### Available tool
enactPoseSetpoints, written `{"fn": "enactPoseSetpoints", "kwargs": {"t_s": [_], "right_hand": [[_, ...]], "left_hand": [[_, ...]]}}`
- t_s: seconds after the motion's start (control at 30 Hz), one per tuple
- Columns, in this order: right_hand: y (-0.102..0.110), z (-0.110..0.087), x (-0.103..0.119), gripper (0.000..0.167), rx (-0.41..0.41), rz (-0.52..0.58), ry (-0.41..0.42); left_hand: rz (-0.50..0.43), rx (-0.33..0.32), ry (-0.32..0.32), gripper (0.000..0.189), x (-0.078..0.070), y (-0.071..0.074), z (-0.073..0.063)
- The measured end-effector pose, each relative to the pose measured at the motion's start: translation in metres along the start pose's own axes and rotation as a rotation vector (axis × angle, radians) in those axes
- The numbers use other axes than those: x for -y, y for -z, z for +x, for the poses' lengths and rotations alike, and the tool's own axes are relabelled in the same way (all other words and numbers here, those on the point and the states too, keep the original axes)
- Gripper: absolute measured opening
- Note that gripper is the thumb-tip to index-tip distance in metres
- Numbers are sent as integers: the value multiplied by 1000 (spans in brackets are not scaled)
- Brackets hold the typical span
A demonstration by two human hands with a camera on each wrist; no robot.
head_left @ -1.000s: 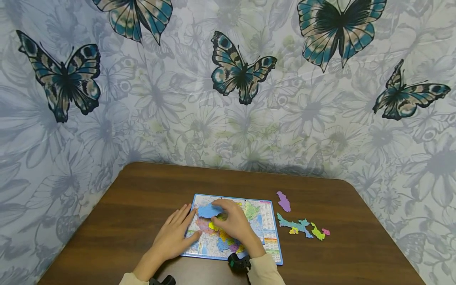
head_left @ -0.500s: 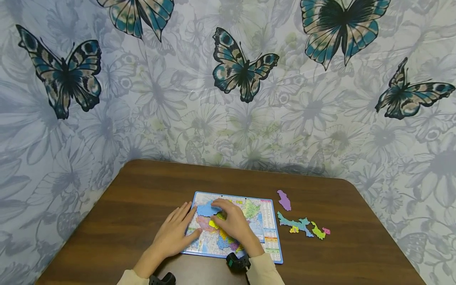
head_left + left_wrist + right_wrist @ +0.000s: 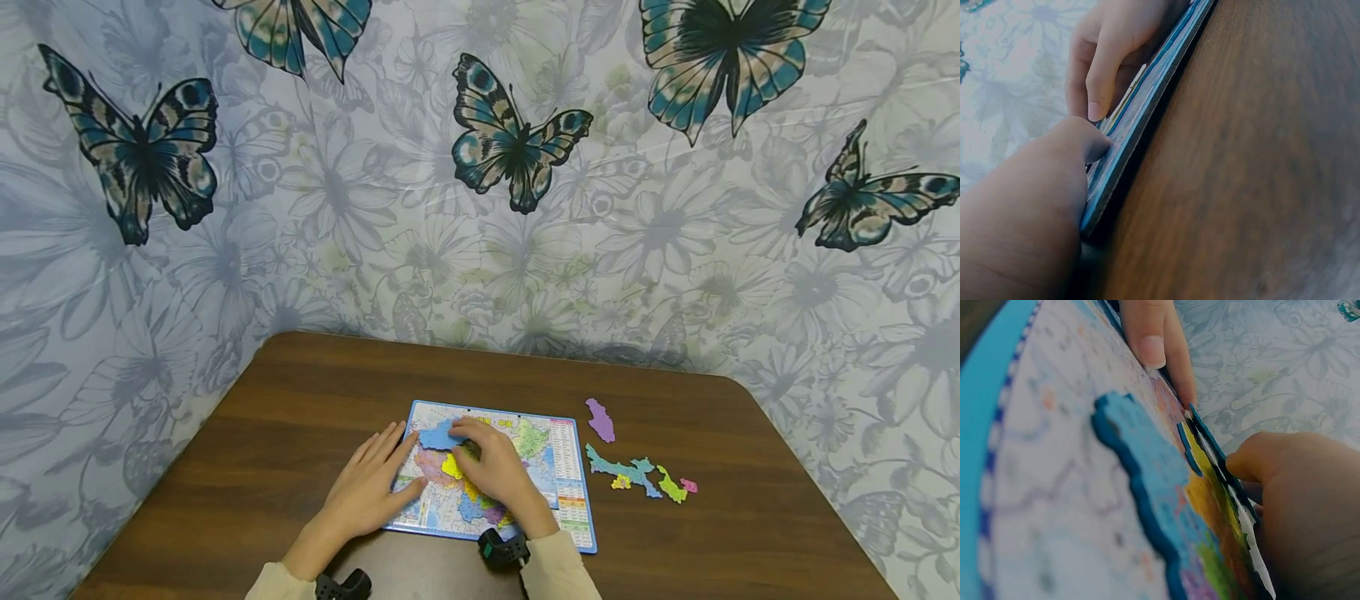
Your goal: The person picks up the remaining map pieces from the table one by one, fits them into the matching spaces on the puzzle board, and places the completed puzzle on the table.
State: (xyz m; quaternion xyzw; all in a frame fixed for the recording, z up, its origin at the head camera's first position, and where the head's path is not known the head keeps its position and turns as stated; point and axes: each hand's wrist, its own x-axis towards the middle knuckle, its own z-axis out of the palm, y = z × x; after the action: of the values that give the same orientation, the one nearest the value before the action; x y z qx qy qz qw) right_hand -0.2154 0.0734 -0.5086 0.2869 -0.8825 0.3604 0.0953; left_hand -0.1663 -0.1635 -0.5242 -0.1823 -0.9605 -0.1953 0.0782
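A map puzzle board (image 3: 566,467) with a blue rim lies on the table. My left hand (image 3: 375,487) rests at its left edge, fingers extended and thumb spread onto the board. With thumb and fingers, my right hand (image 3: 495,467) pinches a large blue puzzle piece (image 3: 437,435) at the board's upper left. In the right wrist view this held piece (image 3: 1213,447) appears edge-on under the thumb, close over the board. Below it sit a pink piece (image 3: 429,465), a yellow piece (image 3: 451,467) and a smaller blue piece (image 3: 470,508). The right hand hides part of the map.
Right of the board lie loose pieces: a purple one (image 3: 600,420), a long teal one (image 3: 615,467), a small yellow one (image 3: 621,482), a green one (image 3: 672,486) and a pink one (image 3: 688,485). A butterfly-patterned cloth (image 3: 337,250) hangs behind the brown table (image 3: 300,392).
The blue piece has shifted slightly and settled flatter at the upper left, with the right hand still on it. More of the pink and yellow pieces shows. The left hand stays put.
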Motion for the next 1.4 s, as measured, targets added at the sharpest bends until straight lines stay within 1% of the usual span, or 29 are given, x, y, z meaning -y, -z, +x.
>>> {"fn": "enactPoseSetpoints", "kwargs": {"t_s": [0.17, 0.3, 0.47, 0.63, 0.77, 0.9, 1.17, 1.4], "right_hand": [[1, -2, -1, 25, 6, 1, -9], [2, -2, -2, 26, 10, -12, 4], [2, 0, -3, 26, 6, 4, 15], [3, 1, -2, 26, 5, 21, -7], [3, 1, -3, 26, 7, 7, -30], [2, 0, -2, 26, 13, -1, -32], [2, 0, 0, 26, 26, -26, -29], [4, -1, 1, 26, 39, -31, -21]], "left_hand": [[3, 11, 3, 76, 0, -1, 0], [6, 15, 1, 76, 0, 0, 0], [6, 13, -1, 76, 0, 1, 2], [12, 22, 8, 76, 0, 2, 3], [7, 32, 9, 76, -1, 4, 2], [0, 37, 10, 76, -2, 4, 1], [-9, 9, 1, 75, -3, 6, -1], [-11, 10, 2, 76, -2, 3, 0]]}}
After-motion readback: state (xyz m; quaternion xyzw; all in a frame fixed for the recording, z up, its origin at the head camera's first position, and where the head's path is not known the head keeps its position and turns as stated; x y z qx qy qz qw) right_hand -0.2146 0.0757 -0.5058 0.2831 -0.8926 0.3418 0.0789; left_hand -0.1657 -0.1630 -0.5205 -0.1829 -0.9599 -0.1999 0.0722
